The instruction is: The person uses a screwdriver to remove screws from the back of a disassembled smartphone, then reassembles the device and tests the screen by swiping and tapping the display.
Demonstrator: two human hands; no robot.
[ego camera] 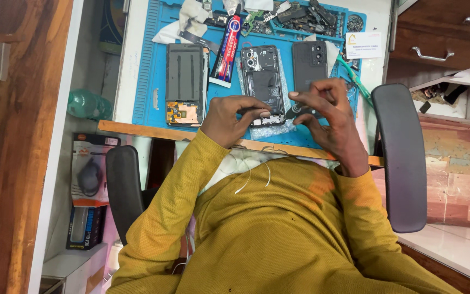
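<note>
lying on the blue work mat (148, 81) in the head view, the opened phone (262, 81) shows its dark innards, camera cluster at the top, and sits on a scrap of bubble wrap (270, 129). the left hand (229, 117) curls over the phone's lower edge, fingers pressed on it. the right hand (327, 106) pinches a small dark tool (294, 111) beside that corner. a dark back cover (309, 64) lies just right, a separate screen panel (185, 81) left, a glue tube (227, 51) between. the phone's bottom end is hidden under the fingers; the tool's tip is hard to make out.
</note>
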